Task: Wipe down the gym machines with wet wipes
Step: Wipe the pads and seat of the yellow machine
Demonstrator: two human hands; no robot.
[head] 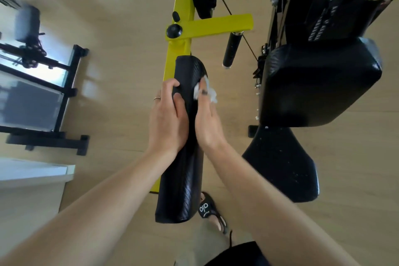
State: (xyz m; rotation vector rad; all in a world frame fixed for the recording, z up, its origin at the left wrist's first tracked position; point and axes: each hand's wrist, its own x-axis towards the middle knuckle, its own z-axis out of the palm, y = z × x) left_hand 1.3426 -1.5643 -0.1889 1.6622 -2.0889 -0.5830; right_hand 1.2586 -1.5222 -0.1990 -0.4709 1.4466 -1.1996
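Fingers (204, 90) of right hand (208, 123) pinching wet wipe (197, 90) against long pad (185, 136) (axis running away), left hand (167, 121) clasping alongside.

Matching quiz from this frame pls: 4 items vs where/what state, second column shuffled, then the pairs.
Items:
1. left hand
2. wet wipe
3. yellow crossbar
4. black sandal

States:
A. on the floor, below the long pad's near end
B. pressed to the right side of the long pad by the right hand
C. gripping the long pad from its left side
D. beyond the long pad's far end, ending in a black knob

Pairs: 1-C, 2-B, 3-D, 4-A
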